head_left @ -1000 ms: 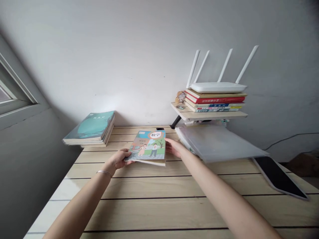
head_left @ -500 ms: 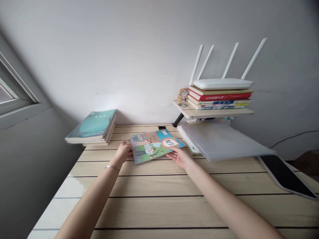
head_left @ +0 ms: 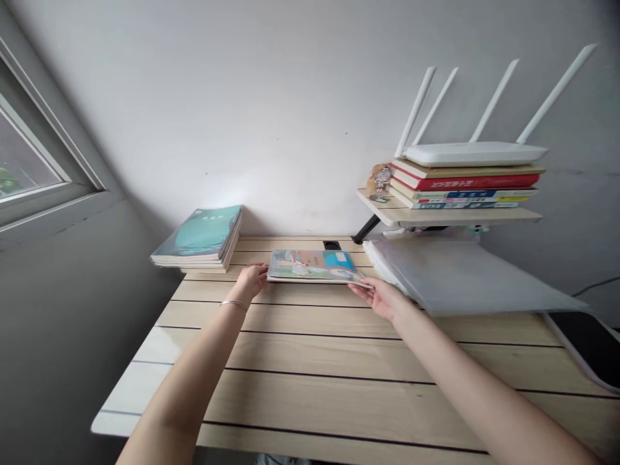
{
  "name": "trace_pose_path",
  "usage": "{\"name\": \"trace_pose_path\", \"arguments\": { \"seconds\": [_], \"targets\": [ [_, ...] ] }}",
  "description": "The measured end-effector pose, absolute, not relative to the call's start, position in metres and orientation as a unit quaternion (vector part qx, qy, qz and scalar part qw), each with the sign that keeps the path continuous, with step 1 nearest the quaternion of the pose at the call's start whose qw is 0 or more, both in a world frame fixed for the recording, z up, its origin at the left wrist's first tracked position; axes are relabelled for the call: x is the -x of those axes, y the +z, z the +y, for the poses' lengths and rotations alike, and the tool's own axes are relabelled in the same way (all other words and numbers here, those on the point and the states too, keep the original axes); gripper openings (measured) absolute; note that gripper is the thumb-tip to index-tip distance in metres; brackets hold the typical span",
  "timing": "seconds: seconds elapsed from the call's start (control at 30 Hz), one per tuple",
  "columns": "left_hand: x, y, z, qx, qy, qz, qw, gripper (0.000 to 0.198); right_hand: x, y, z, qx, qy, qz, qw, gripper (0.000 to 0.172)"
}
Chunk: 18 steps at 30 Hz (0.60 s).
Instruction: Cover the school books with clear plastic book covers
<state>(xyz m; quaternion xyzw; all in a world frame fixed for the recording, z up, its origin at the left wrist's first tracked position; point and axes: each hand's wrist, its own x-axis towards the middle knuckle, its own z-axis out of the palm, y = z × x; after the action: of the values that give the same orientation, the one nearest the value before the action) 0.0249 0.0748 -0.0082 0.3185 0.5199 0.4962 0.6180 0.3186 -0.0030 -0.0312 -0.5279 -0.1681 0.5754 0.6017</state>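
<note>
A thin colourful book with a blue corner is held between both hands, tilted nearly flat above the back of the slatted wooden table. My left hand, with a bracelet at the wrist, grips its left edge, fingers partly hidden at the book's side. My right hand pinches its right front corner, thumb on top and fingers beneath. To the left, a stack of books with a teal cover lies at the table's back left corner.
At the right, a raised shelf carries stacked books, a white router with upright antennas and a small figurine. Below it lie a translucent folder and a dark flat object. A black socket sits near the wall.
The book has turned straighter and tipped flatter, its front edge now facing me. Both hands moved with it, still at its sides. The whole view has shifted left.
</note>
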Motion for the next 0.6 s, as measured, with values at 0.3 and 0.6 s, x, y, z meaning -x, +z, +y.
{"name": "trace_pose_path", "arguments": {
  "seconds": [0.3, 0.6],
  "targets": [
    [-0.018, -0.006, 0.059, -0.422, 0.456, 0.526, 0.581, 0.027, -0.318, -0.022, -0.005, 0.603, 0.53, -0.238, 0.547, 0.006],
    [-0.002, -0.028, 0.038, -0.642, 0.41, 0.549, 0.345, 0.008, -0.318, -0.038, -0.024, 0.751, 0.358, -0.391, 0.393, 0.045]
  ]
}}
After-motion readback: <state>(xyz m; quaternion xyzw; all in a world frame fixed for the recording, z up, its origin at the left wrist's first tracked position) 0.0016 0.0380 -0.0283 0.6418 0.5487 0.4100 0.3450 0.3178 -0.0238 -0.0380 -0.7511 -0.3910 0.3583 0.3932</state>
